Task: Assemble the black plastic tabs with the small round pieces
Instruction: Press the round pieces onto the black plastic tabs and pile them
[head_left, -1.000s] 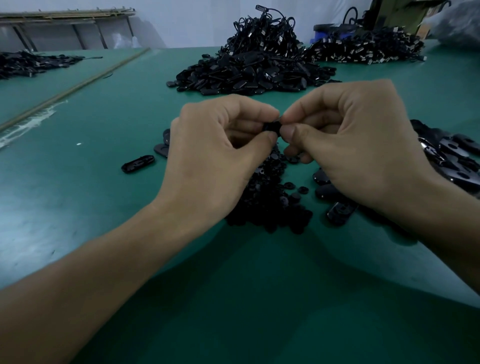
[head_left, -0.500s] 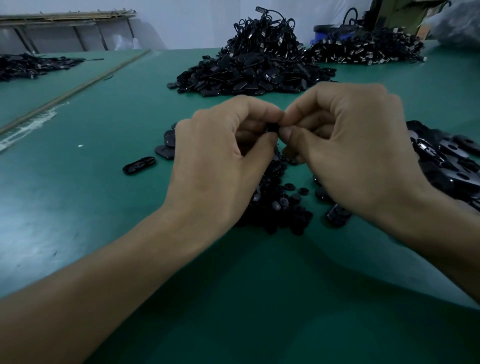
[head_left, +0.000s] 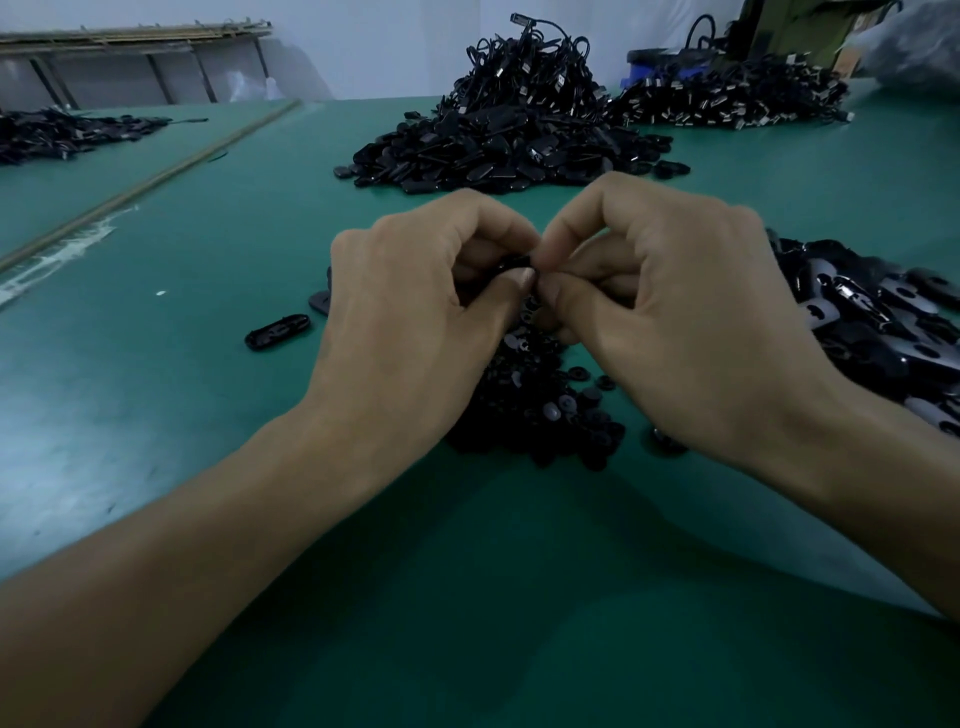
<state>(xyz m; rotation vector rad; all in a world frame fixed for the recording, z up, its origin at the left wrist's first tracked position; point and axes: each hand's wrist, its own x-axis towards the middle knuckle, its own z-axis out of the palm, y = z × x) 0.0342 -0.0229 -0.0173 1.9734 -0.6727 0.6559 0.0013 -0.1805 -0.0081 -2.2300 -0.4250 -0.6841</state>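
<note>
Black plastic tab (head_left: 513, 263) pinched between fingertips of left hand (head_left: 415, 317) and right hand (head_left: 680, 317), above small round pieces (head_left: 545, 415).

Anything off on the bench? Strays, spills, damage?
Minor. A lone black tab lies on the mat left of the left hand, apart from the piles. Whitish scuffing marks the mat by the left seam. The black piece pinched by the left and right hand is mostly hidden.

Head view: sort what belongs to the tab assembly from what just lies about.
In the job: left hand, right hand, black piece pinched between them, round pieces pile, tabs pile at right.
Lying about: lone tab at left, corded heap, far-left pile, blue tub.
</note>
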